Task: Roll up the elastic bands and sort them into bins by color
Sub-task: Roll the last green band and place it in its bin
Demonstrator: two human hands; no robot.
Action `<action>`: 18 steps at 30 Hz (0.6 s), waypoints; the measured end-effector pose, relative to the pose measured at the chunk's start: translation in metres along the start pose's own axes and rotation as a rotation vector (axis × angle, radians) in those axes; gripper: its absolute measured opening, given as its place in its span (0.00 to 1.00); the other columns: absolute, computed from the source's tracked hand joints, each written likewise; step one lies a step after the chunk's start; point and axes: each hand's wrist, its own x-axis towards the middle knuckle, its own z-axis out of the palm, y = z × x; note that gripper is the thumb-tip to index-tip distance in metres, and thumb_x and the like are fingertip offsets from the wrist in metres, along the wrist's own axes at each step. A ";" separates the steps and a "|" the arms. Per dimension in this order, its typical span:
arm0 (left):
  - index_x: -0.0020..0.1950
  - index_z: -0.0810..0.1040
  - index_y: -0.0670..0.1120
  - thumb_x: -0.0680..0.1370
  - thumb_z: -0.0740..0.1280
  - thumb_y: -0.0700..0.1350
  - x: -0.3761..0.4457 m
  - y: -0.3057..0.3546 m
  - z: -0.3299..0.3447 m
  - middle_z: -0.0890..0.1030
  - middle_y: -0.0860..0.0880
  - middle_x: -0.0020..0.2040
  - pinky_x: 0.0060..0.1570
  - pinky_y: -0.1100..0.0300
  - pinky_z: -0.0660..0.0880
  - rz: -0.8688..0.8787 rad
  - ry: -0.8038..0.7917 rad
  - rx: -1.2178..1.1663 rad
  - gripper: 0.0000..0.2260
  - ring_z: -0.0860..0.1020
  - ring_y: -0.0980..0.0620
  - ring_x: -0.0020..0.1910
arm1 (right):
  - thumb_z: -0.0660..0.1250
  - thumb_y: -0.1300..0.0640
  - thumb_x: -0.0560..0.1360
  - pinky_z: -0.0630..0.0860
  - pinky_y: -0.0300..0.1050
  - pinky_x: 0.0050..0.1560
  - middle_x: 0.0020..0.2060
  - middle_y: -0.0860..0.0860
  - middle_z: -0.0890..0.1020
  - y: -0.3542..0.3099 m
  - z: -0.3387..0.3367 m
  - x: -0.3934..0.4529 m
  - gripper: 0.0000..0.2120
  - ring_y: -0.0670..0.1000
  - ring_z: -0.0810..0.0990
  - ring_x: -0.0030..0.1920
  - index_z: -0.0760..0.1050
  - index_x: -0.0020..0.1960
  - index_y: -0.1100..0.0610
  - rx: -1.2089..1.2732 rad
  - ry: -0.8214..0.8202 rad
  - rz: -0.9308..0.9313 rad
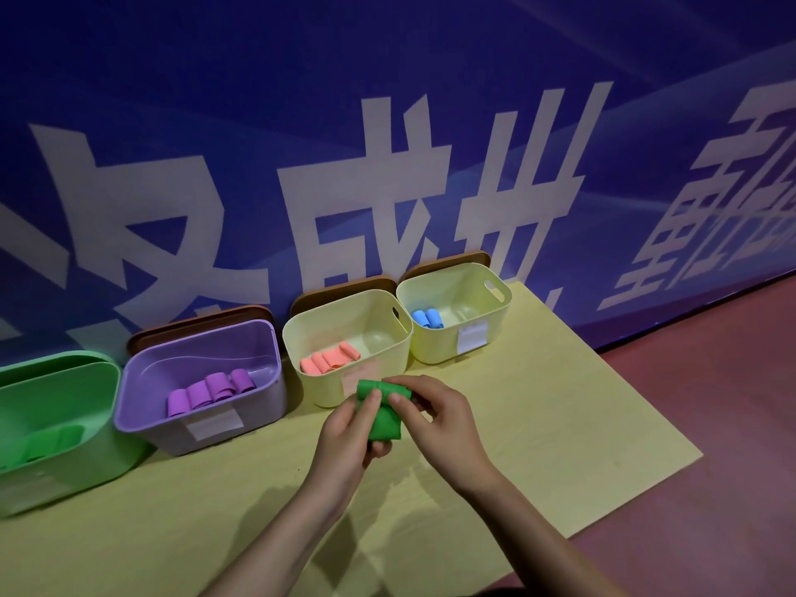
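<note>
A green elastic band [384, 417], partly rolled at its top, is held above the table between both hands. My left hand [349, 433] grips it from the left with thumb on the roll. My right hand [435, 415] pinches the roll's right end. Four bins line the wall: a green bin [86, 424] with green rolls, a purple bin [267, 407] with several purple rolls [211, 392], a cream bin [387, 338] with orange rolls [329, 361], and a second cream bin [495, 312] with blue rolls [426, 318].
The pale wooden table [538, 445] ends at the right over a red floor [710, 424]. A blue wall banner with large white characters [387, 165] stands directly behind the bins. Brown lids [202, 323] lean behind the bins.
</note>
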 end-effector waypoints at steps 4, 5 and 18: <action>0.50 0.79 0.39 0.81 0.60 0.45 -0.001 0.001 0.003 0.78 0.43 0.39 0.26 0.63 0.67 -0.031 0.005 -0.035 0.11 0.71 0.54 0.30 | 0.66 0.58 0.75 0.77 0.49 0.47 0.42 0.45 0.84 -0.001 0.001 0.004 0.11 0.52 0.81 0.44 0.81 0.46 0.42 0.079 -0.047 0.063; 0.49 0.79 0.39 0.81 0.61 0.45 0.000 0.001 0.002 0.77 0.44 0.37 0.26 0.63 0.68 -0.026 0.009 -0.024 0.11 0.71 0.54 0.28 | 0.66 0.59 0.76 0.77 0.48 0.46 0.42 0.46 0.84 0.000 0.000 0.005 0.10 0.51 0.81 0.43 0.81 0.46 0.44 0.099 -0.052 0.080; 0.44 0.75 0.40 0.80 0.62 0.42 0.000 0.008 0.003 0.63 0.50 0.27 0.19 0.68 0.58 -0.190 0.026 -0.317 0.07 0.60 0.59 0.20 | 0.64 0.57 0.76 0.74 0.38 0.44 0.42 0.47 0.81 0.016 0.002 0.008 0.13 0.44 0.76 0.42 0.80 0.58 0.55 -0.317 0.035 -0.328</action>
